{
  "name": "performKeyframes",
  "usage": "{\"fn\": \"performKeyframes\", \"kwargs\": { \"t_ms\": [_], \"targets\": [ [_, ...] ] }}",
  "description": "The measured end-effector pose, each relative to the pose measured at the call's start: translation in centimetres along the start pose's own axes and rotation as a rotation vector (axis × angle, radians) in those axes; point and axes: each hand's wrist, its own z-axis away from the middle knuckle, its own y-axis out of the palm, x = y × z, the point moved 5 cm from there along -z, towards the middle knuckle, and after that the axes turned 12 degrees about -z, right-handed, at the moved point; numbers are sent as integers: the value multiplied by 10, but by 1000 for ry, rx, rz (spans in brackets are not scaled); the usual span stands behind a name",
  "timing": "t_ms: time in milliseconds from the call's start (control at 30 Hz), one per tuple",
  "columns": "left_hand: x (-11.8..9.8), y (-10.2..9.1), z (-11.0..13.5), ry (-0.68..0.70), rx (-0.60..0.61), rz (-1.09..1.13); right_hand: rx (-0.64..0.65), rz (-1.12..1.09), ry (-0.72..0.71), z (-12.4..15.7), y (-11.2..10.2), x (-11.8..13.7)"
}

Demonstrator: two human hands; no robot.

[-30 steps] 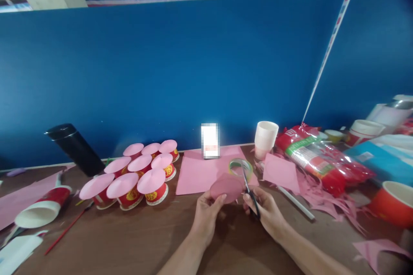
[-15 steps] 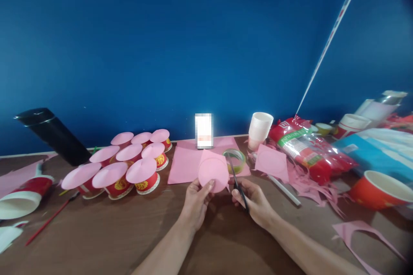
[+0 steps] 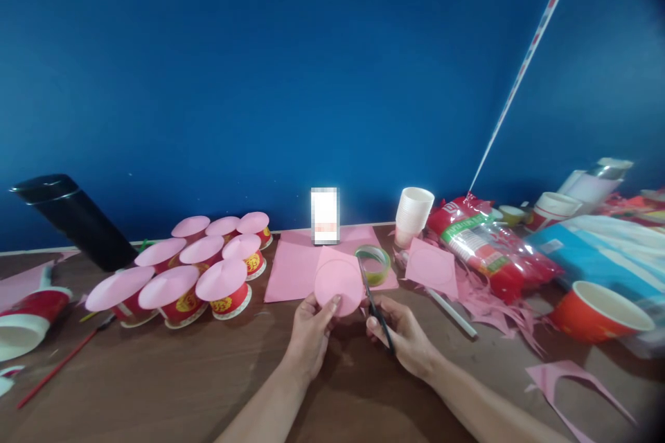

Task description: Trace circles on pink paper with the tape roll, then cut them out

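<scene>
Between thumb and fingers, my left hand [image 3: 310, 336] pinches a piece of pink paper [image 3: 337, 284] with a round outline, its lower edge cut to a curve and its top still cornered. My right hand [image 3: 402, 336] is closed on dark scissors [image 3: 378, 315], whose blades point up along the paper's right edge. Just behind the blades lies a roll of green tape [image 3: 375, 266], resting on pink sheets [image 3: 291, 266]. To the left stand several upturned red cups [image 3: 231, 301] topped with pink paper cones [image 3: 221, 279].
A stack of white cups [image 3: 414, 214], a red plastic package [image 3: 483, 242] and an orange paper bowl [image 3: 603, 311] stand to the right among pink scraps [image 3: 501, 304]. At left are a black bottle [image 3: 77, 221], a tipped cup [image 3: 31, 318] and a red stick [image 3: 62, 367].
The whole view has shifted slightly, with table items now a little lower and further left. Both hands keep their holds on the paper and scissors.
</scene>
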Motion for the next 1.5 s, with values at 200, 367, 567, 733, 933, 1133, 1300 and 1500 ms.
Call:
{"fn": "performKeyframes", "kwargs": {
  "t_ms": [200, 367, 567, 733, 933, 1133, 1300, 1500],
  "targets": [
    [-1, 0, 0, -5, -13, -16, 11, 1, 11, -1, 0, -3],
    [-1, 2, -1, -5, 1, -8, 4, 0, 17, -1, 1, -4],
    [-1, 1, 1, -12, -10, -10, -2, -12, 22, -1, 1, -2],
    [-1, -1, 0, -16, -39, -6, -15, -18, 31, -1, 1, -2],
    [0, -3, 0, -30, -84, -27, -8, 14, 35, -1, 2, -2],
    [-1, -2, 1, -47, -96, -52, -5, 66, 4, -1, 5, 4],
    [-2, -1, 1, -43, -89, -66, 5, 91, -18, -1, 7, 5],
    [-3, 2, 3, -34, -34, -98, -7, 54, -10, -2, 4, -2]
  ]
}}
